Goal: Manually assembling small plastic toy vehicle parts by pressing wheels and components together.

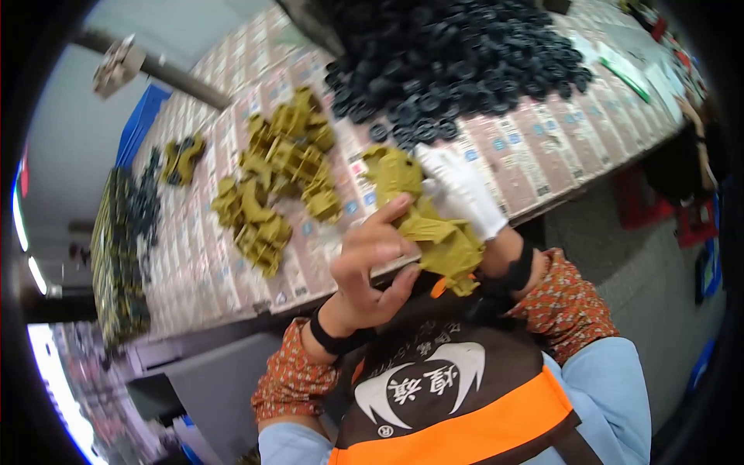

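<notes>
Both my hands hold one olive-green plastic toy body (434, 229) just over the near edge of the table (232, 271). My left hand (372, 267) is bare and pinches its left side with thumb and fingers. My right hand (461, 190), in a white glove, grips its upper right part. A heap of the same olive-green plastic parts (279, 178) lies on the table to the left of my hands. A big pile of small black wheels (457, 62) covers the far middle of the table.
The table is covered with printed paper sheets. At its far left stand rows of finished olive and black pieces (120, 256), and one olive piece with black wheels (182, 159). A blue crate (139, 124) sits beyond. Green and white items (628, 74) lie at the right end.
</notes>
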Demonstrator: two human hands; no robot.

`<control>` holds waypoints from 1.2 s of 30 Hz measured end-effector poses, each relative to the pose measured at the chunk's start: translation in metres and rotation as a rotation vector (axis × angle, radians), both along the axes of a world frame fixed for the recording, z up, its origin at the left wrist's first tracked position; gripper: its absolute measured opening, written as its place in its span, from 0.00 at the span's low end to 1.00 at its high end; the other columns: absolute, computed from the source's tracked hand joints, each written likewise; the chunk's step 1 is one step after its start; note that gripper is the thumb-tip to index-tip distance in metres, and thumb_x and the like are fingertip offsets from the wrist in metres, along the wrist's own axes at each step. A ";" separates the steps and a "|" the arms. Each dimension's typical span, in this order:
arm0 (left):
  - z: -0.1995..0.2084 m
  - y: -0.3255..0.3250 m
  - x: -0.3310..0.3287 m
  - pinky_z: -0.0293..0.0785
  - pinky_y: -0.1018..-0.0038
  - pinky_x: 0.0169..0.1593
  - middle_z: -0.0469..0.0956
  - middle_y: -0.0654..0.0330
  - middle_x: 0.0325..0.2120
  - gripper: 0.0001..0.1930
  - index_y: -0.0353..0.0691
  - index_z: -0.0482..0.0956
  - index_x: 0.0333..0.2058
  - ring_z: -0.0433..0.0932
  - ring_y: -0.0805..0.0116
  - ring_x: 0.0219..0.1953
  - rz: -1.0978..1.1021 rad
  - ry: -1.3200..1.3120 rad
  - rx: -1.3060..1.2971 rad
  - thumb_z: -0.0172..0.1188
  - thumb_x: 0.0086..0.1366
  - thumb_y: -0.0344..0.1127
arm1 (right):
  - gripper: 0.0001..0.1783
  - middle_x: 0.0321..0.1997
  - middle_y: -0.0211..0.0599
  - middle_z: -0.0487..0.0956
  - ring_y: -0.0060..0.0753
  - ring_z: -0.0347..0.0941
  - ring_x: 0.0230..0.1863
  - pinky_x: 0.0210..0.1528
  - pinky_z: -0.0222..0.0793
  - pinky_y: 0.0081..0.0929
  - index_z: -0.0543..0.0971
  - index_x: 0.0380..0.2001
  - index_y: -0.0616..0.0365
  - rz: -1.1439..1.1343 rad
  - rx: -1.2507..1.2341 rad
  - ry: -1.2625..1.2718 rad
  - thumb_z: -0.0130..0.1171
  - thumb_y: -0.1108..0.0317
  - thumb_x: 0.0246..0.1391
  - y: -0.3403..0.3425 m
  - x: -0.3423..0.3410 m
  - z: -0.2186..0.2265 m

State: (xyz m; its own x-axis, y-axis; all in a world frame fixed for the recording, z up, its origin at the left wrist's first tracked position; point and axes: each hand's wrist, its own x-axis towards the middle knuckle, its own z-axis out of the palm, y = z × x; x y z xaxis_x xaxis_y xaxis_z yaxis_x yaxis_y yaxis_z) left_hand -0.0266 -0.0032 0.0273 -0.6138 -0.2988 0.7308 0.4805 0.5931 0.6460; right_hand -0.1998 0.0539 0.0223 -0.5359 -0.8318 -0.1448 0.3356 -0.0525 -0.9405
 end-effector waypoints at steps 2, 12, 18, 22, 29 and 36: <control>-0.001 0.010 0.006 0.65 0.48 0.69 0.71 0.52 0.51 0.29 0.41 0.58 0.60 0.71 0.48 0.65 0.029 0.068 0.416 0.59 0.65 0.17 | 0.17 0.42 0.31 0.82 0.19 0.78 0.40 0.41 0.74 0.18 0.79 0.51 0.62 -0.001 -0.104 -0.229 0.63 0.60 0.69 -0.010 0.000 -0.003; -0.018 -0.004 0.021 0.75 0.60 0.64 0.71 0.56 0.60 0.29 0.47 0.56 0.69 0.74 0.62 0.61 -0.015 -0.010 1.495 0.58 0.75 0.33 | 0.21 0.52 0.38 0.81 0.24 0.77 0.52 0.57 0.73 0.23 0.77 0.57 0.67 0.058 -0.176 0.241 0.67 0.70 0.63 -0.024 0.052 -0.007; -0.030 -0.008 0.054 0.84 0.69 0.49 0.77 0.60 0.51 0.23 0.44 0.64 0.64 0.81 0.69 0.48 -0.060 -0.110 1.593 0.56 0.77 0.45 | 0.23 0.61 0.38 0.77 0.30 0.78 0.58 0.58 0.73 0.25 0.68 0.66 0.65 0.277 -0.107 0.065 0.53 0.70 0.73 -0.011 0.035 -0.005; -0.026 0.000 0.058 0.84 0.71 0.47 0.77 0.61 0.49 0.23 0.45 0.65 0.63 0.81 0.72 0.46 0.016 -0.172 1.458 0.58 0.77 0.46 | 0.23 0.62 0.37 0.77 0.28 0.76 0.60 0.59 0.72 0.26 0.69 0.67 0.64 0.447 -0.116 -0.055 0.52 0.67 0.74 -0.009 0.044 -0.016; -0.031 0.010 0.063 0.83 0.71 0.49 0.75 0.62 0.49 0.25 0.45 0.60 0.64 0.80 0.72 0.48 0.041 -0.173 1.465 0.59 0.76 0.43 | 0.22 0.60 0.36 0.78 0.22 0.75 0.56 0.54 0.73 0.23 0.73 0.65 0.63 0.424 -0.013 -0.119 0.51 0.63 0.75 -0.004 0.057 -0.017; -0.030 0.017 0.057 0.81 0.71 0.52 0.74 0.62 0.51 0.28 0.46 0.56 0.66 0.78 0.73 0.50 0.077 -0.178 1.404 0.60 0.76 0.41 | 0.21 0.59 0.32 0.79 0.17 0.76 0.49 0.49 0.74 0.19 0.74 0.63 0.62 0.394 0.066 -0.150 0.52 0.63 0.75 -0.002 0.058 -0.030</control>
State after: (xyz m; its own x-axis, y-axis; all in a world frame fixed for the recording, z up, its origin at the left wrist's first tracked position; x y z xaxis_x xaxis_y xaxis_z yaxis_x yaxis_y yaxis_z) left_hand 0.0306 0.0140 -0.0027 -0.6140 -0.7376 -0.2811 0.3277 -0.5622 0.7593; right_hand -0.1421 0.0520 -0.0073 -0.1481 -0.9551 -0.2567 0.4517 0.1655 -0.8767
